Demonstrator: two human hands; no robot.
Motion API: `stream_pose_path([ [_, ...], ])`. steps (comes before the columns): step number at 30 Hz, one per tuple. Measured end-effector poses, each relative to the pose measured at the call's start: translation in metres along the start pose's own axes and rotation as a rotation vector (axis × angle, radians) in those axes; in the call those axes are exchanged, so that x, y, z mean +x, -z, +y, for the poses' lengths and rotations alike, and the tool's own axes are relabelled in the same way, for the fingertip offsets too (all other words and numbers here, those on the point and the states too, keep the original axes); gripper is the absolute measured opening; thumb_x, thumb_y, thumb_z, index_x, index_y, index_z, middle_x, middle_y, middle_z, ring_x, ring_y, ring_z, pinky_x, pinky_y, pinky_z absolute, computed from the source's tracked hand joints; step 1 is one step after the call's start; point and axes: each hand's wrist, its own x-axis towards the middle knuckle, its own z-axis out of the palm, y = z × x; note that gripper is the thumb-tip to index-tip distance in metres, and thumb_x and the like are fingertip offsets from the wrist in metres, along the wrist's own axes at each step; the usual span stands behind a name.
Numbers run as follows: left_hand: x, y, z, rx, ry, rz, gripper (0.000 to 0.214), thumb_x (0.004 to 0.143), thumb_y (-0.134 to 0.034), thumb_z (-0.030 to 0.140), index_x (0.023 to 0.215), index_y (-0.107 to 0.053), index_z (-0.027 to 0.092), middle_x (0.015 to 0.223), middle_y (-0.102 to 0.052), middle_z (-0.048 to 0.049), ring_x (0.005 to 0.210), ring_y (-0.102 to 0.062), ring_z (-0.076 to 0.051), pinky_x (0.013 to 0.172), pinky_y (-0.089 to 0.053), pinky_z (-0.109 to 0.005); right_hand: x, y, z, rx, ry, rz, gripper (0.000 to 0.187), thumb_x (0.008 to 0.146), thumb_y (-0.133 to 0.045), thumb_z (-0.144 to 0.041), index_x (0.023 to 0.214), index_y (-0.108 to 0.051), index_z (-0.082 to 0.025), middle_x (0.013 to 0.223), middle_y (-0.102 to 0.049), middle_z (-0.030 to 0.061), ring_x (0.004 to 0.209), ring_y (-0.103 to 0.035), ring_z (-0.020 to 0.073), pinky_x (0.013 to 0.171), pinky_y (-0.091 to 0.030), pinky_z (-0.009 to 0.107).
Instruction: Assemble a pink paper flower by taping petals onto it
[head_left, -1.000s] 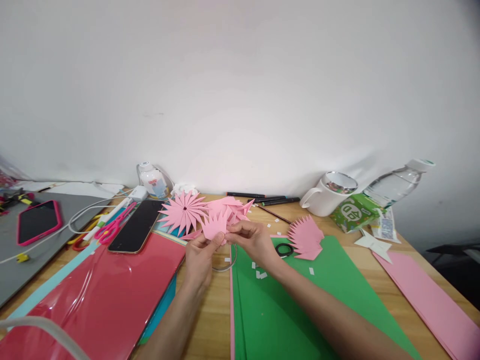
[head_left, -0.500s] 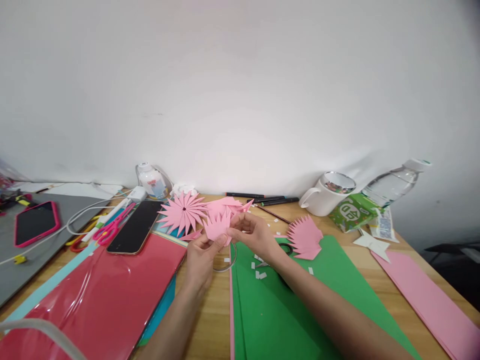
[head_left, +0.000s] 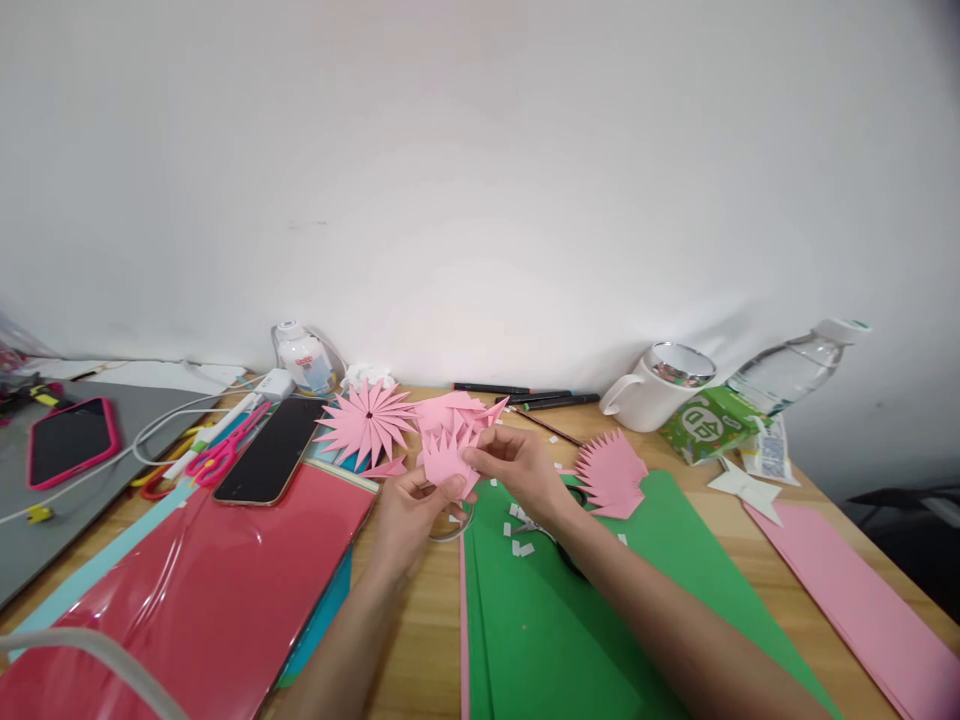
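Both of my hands hold a small pink spiky paper piece (head_left: pixel 444 462) above the wooden table (head_left: pixel 420 640). My left hand (head_left: pixel 411 512) pinches its lower edge from below. My right hand (head_left: pixel 511 472) pinches its right side with thumb and fingers. Just behind lie a finished pink paper flower (head_left: pixel 367 421) and a pile of folded pink pieces (head_left: pixel 459 410). Another pink fan of spikes (head_left: pixel 609 472) rests on the green paper sheet (head_left: pixel 570 620) to the right of my hands.
A red sheet (head_left: pixel 202 590) with a black phone (head_left: pixel 274 452) and pink scissors (head_left: pixel 222 452) lies left. A pink-cased phone (head_left: pixel 69 440) sits far left. A white mug (head_left: pixel 651 390), water bottle (head_left: pixel 795 365), green packet (head_left: pixel 709 425), markers (head_left: pixel 525 396) and pink strips (head_left: pixel 862 600) are on the right.
My hands have turned the pink spiky piece and shifted it slightly right and down; the left thumb now sits farther right under it. Nothing else on the table moved.
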Motion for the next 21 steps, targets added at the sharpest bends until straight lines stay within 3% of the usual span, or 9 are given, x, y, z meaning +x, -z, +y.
stream_pose_path([
  [6,0.0010,0.0018,0.0031,0.042,0.001,-0.006,0.030,0.053,-0.082,0.036,0.066,-0.072,0.010,0.062,-0.071,-0.0102,0.045,-0.061,-0.016,0.050,-0.048,-0.026,-0.0009,-0.0020,0.0036,0.059,-0.039,0.016,0.036,0.052,-0.081,-0.045,0.058,-0.059,-0.016,0.055,-0.058,-0.0030,0.049,-0.049,0.0078,0.049,-0.042,0.021],
  [13,-0.0017,-0.0014,0.0017,0.006,-0.023,0.048,0.028,0.056,-0.081,0.033,0.072,-0.073,0.011,0.061,-0.071,-0.0088,0.049,-0.063,-0.018,0.051,-0.049,-0.026,-0.0022,-0.0026,0.0038,0.053,0.004,0.043,0.035,0.055,-0.079,-0.047,0.058,-0.060,-0.017,0.056,-0.060,-0.0022,0.051,-0.050,0.0091,0.051,-0.043,0.023],
  [21,0.0002,-0.0005,-0.0002,0.039,-0.051,0.069,0.027,0.053,-0.082,0.032,0.066,-0.072,0.011,0.057,-0.068,-0.0061,0.048,-0.061,-0.016,0.052,-0.047,-0.025,-0.0005,-0.0010,0.0040,0.045,-0.043,0.003,0.037,0.052,-0.081,-0.045,0.058,-0.059,-0.016,0.056,-0.060,-0.0026,0.051,-0.052,0.0096,0.053,-0.044,0.024],
])
